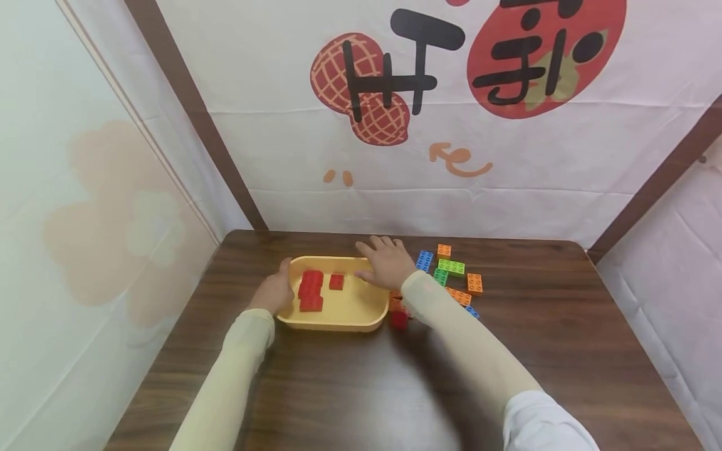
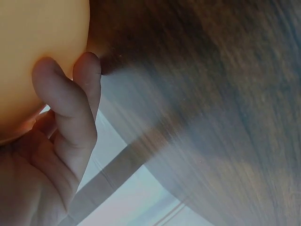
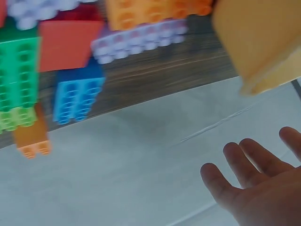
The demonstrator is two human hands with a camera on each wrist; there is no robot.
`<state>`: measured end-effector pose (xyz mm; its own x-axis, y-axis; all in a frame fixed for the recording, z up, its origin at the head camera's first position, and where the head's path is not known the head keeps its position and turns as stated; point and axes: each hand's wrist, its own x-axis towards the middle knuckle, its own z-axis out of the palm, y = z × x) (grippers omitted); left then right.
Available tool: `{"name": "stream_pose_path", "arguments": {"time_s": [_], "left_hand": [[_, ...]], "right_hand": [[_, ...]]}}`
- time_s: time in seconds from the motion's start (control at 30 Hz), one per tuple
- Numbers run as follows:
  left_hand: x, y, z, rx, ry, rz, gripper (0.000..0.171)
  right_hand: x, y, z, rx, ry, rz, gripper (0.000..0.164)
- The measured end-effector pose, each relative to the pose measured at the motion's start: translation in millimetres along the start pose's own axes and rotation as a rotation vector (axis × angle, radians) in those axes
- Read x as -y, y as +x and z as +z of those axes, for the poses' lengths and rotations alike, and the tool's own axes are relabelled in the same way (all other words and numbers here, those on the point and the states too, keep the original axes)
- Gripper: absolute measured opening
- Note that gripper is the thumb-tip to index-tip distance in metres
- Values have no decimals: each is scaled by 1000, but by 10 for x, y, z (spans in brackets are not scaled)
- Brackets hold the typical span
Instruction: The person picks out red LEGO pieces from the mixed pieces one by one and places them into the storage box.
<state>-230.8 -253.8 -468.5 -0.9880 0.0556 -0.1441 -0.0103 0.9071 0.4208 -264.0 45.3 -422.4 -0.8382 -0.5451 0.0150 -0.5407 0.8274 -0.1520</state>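
A shallow yellow plastic tub (image 1: 361, 310) sits on the dark wooden table, with several red toy bricks (image 1: 311, 285) grouped at its left and a smaller red brick (image 1: 336, 282) lying apart from them. My left hand (image 1: 273, 292) grips the tub's left side; in the left wrist view its fingers (image 2: 70, 101) curl against the outer wall. Over the tub's right end is my right hand (image 1: 389, 263), fingers spread and nothing held. The right wrist view has this hand (image 3: 263, 188) palm in sight, fingers extended, below the tub's rim (image 3: 263, 82).
Right of the tub lie loose toy bricks: a blue brick (image 1: 424, 260), a light green brick (image 1: 452, 267), an orange brick (image 1: 474, 284) and several more. A red brick (image 1: 399, 319) lies close to the tub's right side, under the forearm. A white printed cloth (image 1: 361, 210) hangs behind the table.
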Motion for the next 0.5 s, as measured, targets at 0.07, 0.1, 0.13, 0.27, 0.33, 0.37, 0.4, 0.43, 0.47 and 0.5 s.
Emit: {"name": "stream_pose_path", "arguments": {"time_s": [0.07, 0.1, 0.13, 0.27, 0.33, 0.37, 0.4, 0.43, 0.47, 0.5], "left_hand": [[17, 2, -5, 3, 2, 3, 73], [21, 0, -5, 3, 2, 6, 73], [24, -2, -4, 1, 1, 7, 72], [9, -21, -1, -8, -2, 23, 72], [-1, -28, 1, -9, -1, 21, 72], [-6, -30, 2, -9, -1, 21, 71], [-10, -29, 2, -7, 3, 24, 71], [-11, -30, 1, -8, 5, 21, 70], [-15, -30, 1, -10, 6, 22, 70], [-17, -28, 2, -9, 6, 21, 70]], "right_hand": [[-60, -49, -16, 9, 16, 17, 73], [-92, -75, -20, 13, 25, 27, 73], [-125, -102, -23, 14, 28, 35, 73], [-280, -212, -15, -12, 42, 51, 73], [-378, -265, 4, -31, 49, 56, 72], [-436, -290, 21, -36, 51, 58, 73], [-491, -319, 30, -42, 58, 65, 72], [-546, -352, 35, -46, 59, 74, 71], [-603, -386, 42, -46, 59, 84, 70], [-656, -424, 47, -43, 62, 96, 68]]}}
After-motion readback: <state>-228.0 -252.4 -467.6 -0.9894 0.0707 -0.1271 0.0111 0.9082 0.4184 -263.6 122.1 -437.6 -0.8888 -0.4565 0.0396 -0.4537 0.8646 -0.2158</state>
